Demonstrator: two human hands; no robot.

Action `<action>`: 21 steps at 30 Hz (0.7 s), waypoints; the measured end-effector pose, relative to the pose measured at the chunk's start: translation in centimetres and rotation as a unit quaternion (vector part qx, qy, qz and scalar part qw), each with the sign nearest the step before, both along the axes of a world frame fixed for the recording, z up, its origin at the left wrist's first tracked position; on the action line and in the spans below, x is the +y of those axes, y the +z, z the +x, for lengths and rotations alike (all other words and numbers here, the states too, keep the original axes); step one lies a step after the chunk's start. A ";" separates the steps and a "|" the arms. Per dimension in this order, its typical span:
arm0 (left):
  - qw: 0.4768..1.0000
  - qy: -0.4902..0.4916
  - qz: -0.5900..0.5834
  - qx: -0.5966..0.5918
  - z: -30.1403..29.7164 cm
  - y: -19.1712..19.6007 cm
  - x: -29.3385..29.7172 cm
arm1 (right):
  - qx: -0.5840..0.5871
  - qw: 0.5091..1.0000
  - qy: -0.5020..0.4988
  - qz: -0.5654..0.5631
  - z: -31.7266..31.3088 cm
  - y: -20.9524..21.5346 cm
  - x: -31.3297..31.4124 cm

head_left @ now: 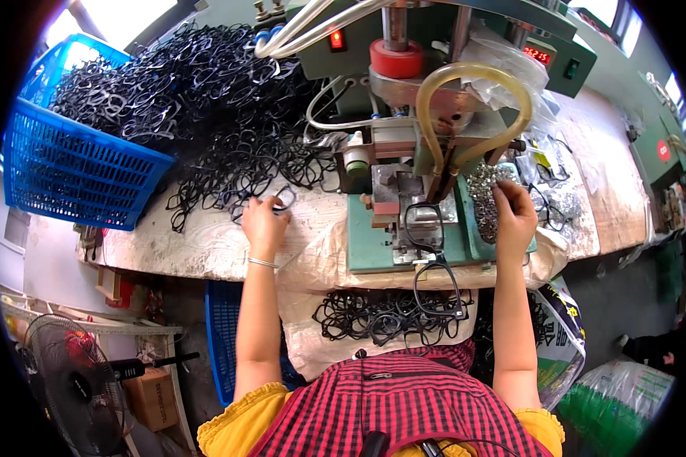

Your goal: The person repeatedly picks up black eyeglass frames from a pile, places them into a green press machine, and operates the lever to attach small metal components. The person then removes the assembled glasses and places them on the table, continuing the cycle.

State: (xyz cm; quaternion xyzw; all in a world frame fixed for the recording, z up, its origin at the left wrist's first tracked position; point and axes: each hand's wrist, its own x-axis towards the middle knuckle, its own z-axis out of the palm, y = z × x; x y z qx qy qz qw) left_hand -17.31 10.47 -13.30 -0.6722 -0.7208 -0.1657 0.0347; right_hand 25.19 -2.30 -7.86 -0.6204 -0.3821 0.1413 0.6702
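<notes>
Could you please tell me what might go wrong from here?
The left hand is at the edge of a tangled heap of frames, so lifting one might drag others along. The right hand is at the small metal parts, so some could scatter. The black spectacle frame at the machine overhangs the front of the green base, so an arm might knock it.

Bright windows (133, 19) glow above a pale workbench (183, 250) and grey floor (602, 301).

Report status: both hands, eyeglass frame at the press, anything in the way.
Left hand at edge of dark frame pile, grip unclear. Right hand at small metal parts, hold unclear. Dark eyeglass frame at the press. Hose loop hangs above.
</notes>
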 end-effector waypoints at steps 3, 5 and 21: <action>0.997 -0.012 0.060 -0.045 1.6 -2.0 -1.0 | -0.080 0.995 -0.057 -0.031 1.9 -1.2 -3.5; 0.990 -0.077 0.088 -0.076 1.6 -1.3 -1.1 | -0.116 0.987 -0.102 -0.053 3.0 -1.4 -6.5; 0.734 -0.144 0.086 -0.658 8.7 1.5 -6.3 | -0.036 0.986 0.121 0.107 -7.6 3.8 -0.3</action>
